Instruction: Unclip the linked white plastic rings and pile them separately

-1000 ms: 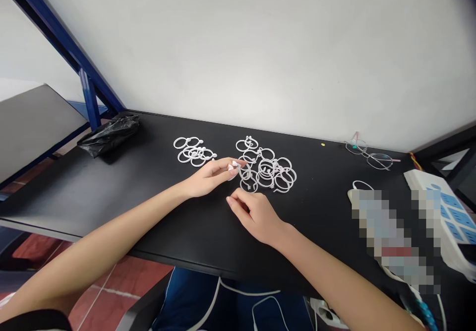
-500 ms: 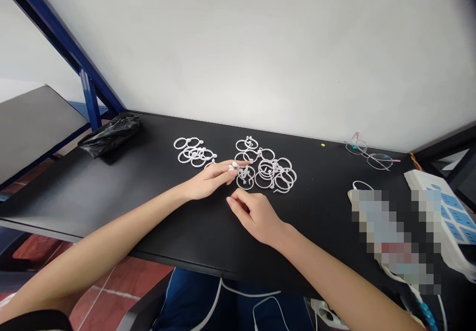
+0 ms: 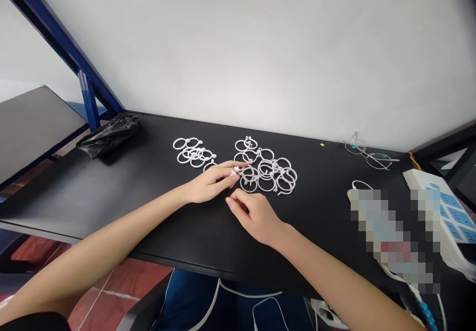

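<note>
My left hand (image 3: 211,183) reaches over the near left edge of the larger group of white curtain rings (image 3: 267,169). Its thumb and fingers pinch the small white knobbed end of a ring (image 3: 235,170); the rest of that ring blends into the group. Close below, my right hand (image 3: 253,214) rests on the black table with its fingers curled in and nothing showing between them. A smaller group of white curtain rings (image 3: 192,153) lies to the left, overlapping one another, with one ring partly covered by my left hand.
A crumpled black plastic bag (image 3: 109,136) lies at the table's left end. Eyeglasses (image 3: 378,161) rest near the wall on the right. Nearer are a blurred-out object (image 3: 390,241) and a white power strip (image 3: 424,184). The table's front edge (image 3: 178,262) runs above my lap.
My left hand has shifted slightly right and down. The nearest rings of the larger group have moved slightly right and toward me. My right hand has hardly moved.
</note>
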A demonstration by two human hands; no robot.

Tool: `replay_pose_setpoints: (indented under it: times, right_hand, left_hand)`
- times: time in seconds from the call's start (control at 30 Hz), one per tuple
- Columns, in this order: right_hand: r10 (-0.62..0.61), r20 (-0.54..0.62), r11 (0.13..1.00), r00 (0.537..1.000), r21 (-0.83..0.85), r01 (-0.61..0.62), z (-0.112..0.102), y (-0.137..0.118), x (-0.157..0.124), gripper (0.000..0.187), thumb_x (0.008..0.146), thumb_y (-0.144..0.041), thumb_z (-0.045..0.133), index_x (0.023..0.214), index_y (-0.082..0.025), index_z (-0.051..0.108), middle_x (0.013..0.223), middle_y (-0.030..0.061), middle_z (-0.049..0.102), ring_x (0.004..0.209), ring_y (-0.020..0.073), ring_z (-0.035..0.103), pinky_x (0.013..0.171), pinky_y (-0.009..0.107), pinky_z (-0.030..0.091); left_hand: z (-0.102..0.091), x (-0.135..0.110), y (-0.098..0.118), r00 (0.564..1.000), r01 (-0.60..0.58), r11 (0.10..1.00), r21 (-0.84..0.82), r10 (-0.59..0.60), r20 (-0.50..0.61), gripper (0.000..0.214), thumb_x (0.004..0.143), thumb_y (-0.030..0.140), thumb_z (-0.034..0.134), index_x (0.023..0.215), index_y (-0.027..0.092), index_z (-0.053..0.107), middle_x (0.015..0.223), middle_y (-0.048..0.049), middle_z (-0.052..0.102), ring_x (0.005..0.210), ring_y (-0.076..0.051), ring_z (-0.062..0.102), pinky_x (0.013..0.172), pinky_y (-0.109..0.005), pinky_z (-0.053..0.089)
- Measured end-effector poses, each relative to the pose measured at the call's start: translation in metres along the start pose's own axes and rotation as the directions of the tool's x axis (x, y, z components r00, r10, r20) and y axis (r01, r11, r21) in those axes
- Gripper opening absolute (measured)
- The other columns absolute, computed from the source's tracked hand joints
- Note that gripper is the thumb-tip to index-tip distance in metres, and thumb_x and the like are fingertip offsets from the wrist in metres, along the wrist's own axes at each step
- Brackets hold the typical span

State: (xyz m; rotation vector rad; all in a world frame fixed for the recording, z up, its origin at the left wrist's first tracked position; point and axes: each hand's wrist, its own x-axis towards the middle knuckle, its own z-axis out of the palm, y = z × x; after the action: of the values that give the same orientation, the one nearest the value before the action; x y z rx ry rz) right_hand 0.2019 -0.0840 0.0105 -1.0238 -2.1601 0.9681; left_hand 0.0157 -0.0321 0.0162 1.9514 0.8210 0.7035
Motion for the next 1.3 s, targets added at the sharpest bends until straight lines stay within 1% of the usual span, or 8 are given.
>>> replay_pose_setpoints:
  times: [0.13,0.23,0.43,0.6,0.73,0.87,1.07,1.3]
  right_hand:
    - [0.009,0.008,1.0,1.0,0.004,-0.009,-0.0003,-0.0003,0.0,0.026,0.098,-0.027,0.043,0.072,-0.021,0.044,0.057,-0.0063,0.043,0.048,0.0081,0.038,0.051,0.022,0.031]
    - [0.013,0.007,1.0,1.0,0.001,-0.013,0.0001,-0.0001,-0.0001,0.026,0.098,-0.027,0.043,0.073,-0.021,0.045,0.057,-0.0062,0.043,0.047,0.0081,0.038,0.051,0.022,0.031]
    - [0.012,0.008,1.0,1.0,0.002,-0.012,0.0011,0.001,0.0,0.026,0.098,-0.027,0.043,0.073,-0.021,0.045,0.057,-0.0063,0.042,0.048,0.0081,0.038,0.051,0.022,0.031]
    - [0.008,0.007,1.0,1.0,-0.002,-0.008,0.0007,0.0012,-0.0001,0.026,0.098,-0.027,0.043,0.073,-0.021,0.045,0.057,-0.0063,0.043,0.048,0.0081,0.038,0.051,0.022,0.031]
    - [0.003,-0.001,1.0,1.0,0.007,-0.003,0.0006,0.0007,-0.0005,0.026,0.098,-0.027,0.043,0.073,-0.021,0.044,0.057,-0.0062,0.042,0.048,0.0082,0.038,0.05,0.022,0.031]
    - [-0.004,-0.035,1.0,0.999,0.027,0.005,0.0017,0.0015,-0.0012,0.026,0.098,-0.028,0.042,0.073,-0.021,0.045,0.057,-0.006,0.042,0.048,0.0086,0.038,0.051,0.022,0.032]
    - [-0.025,-0.155,0.999,0.988,0.043,0.032,0.0037,0.0052,-0.0011,0.026,0.098,-0.028,0.043,0.073,-0.021,0.046,0.056,-0.0057,0.043,0.048,0.009,0.04,0.053,0.023,0.034]
    - [-0.028,-0.189,0.999,0.982,0.017,0.032,0.0051,0.0073,0.0003,0.023,0.097,-0.026,0.045,0.076,-0.02,0.05,0.059,-0.0045,0.048,0.051,0.0097,0.044,0.054,0.023,0.036]
  left_hand:
    - [-0.0007,-0.0001,-0.0035,0.997,-0.015,0.997,0.074,0.021,-0.078,0.042,0.1,0.04,0.041,0.07,0.016,0.057,0.133,-0.0101,0.058,0.118,-0.026,0.056,0.092,-0.033,0.047]
    - [-0.0016,-0.0005,-0.0051,0.996,-0.028,0.997,0.073,0.035,-0.087,0.04,0.1,0.039,0.042,0.072,0.017,0.06,0.127,-0.0101,0.06,0.125,-0.027,0.053,0.096,-0.034,0.046]
    - [-0.001,0.0002,-0.0063,0.985,-0.06,0.996,0.066,0.07,-0.157,0.031,0.098,0.035,0.049,0.076,0.017,0.062,0.126,-0.0115,0.061,0.125,-0.027,0.053,0.1,-0.036,0.046]
    - [0.0008,0.0002,-0.0059,0.973,-0.071,0.997,0.029,0.076,-0.216,0.025,0.094,0.034,0.057,0.076,0.017,0.055,0.127,-0.013,0.061,0.119,-0.026,0.059,0.095,-0.037,0.05]
    - [0.0017,-0.0005,-0.005,0.967,-0.052,0.997,-0.053,0.037,-0.251,0.028,0.091,0.035,0.062,0.075,0.018,0.046,0.118,-0.0148,0.064,0.113,-0.027,0.063,0.085,-0.035,0.054]
    - [0.0024,-0.0012,-0.007,0.955,-0.037,0.996,-0.087,0.009,-0.296,0.032,0.087,0.033,0.068,0.076,0.019,0.041,0.111,-0.0141,0.067,0.105,-0.026,0.067,0.082,-0.035,0.055]
    - [0.0035,-0.0023,-0.0079,0.953,-0.069,0.988,-0.139,0.024,-0.301,0.034,0.083,0.029,0.073,0.084,0.019,0.041,0.117,-0.0133,0.067,0.086,-0.018,0.072,0.079,-0.034,0.058]
    - [0.0037,-0.0036,-0.0051,0.958,-0.059,0.989,-0.134,0.018,-0.288,0.034,0.083,0.03,0.073,0.099,0.019,0.045,0.118,-0.0121,0.067,0.088,-0.018,0.072,0.081,-0.033,0.058]
